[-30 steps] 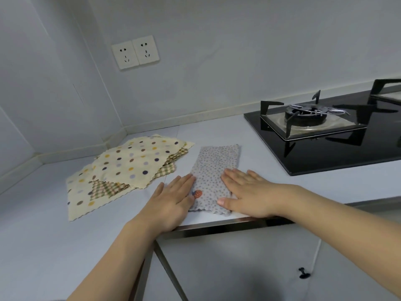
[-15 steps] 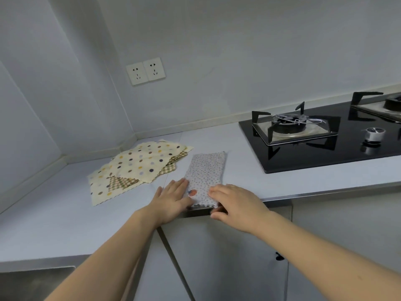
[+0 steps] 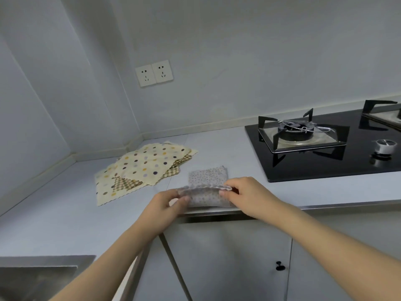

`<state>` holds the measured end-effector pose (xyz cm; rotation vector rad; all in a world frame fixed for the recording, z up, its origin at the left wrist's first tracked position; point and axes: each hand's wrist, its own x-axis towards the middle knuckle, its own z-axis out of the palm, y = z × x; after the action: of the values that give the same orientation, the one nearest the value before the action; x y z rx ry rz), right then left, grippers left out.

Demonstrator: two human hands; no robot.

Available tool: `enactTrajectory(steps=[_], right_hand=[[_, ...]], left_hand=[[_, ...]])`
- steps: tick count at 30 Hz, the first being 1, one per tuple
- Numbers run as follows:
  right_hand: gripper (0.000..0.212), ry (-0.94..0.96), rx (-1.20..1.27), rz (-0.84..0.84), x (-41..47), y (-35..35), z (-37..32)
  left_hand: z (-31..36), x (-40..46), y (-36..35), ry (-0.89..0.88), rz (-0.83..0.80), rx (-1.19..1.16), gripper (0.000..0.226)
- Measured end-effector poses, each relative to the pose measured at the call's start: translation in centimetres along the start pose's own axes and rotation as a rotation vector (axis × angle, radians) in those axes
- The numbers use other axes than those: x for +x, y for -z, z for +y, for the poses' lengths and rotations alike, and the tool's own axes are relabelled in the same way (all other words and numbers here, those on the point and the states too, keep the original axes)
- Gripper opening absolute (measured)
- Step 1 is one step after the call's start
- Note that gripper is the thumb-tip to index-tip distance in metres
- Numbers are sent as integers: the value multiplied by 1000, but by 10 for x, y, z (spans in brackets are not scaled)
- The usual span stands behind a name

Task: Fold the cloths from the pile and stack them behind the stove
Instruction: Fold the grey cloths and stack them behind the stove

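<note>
A home kitchen. A pale tabletop (image 3: 217, 146) runs along two plain walls and turns a corner at about 10 o'clock. Set into it at 2 o'clock is a black glass gas stove (image 3: 338, 148) with a burner (image 3: 296, 129) under a black pan support and a round metal knob (image 3: 384, 146). A double wall socket (image 3: 154, 73) sits at 12 o'clock. Below the front edge are plain cupboard doors, one with a small dark knob (image 3: 280, 265), and the corner of a steel sink (image 3: 41, 276) shows at 8 o'clock.
</note>
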<state>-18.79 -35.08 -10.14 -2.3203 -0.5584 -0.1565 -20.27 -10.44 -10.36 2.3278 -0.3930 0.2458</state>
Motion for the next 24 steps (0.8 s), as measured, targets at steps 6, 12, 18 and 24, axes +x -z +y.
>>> enactTrajectory(steps=[6,12,18,24], right_hand=[[35,-137,46,82,50,12,6],[31,-142,-245,42,101,0,36],[24,-142,-308,116,122,-23,77],[26,-160,-348,101,136,-30,82]], left_hand=[[10,52,-8,231,89,-258,39],[-1,100,-34,315,175,113,40],[-26,116,-56,279,197,453,39],[-30,129,-56,308,176,529,36]])
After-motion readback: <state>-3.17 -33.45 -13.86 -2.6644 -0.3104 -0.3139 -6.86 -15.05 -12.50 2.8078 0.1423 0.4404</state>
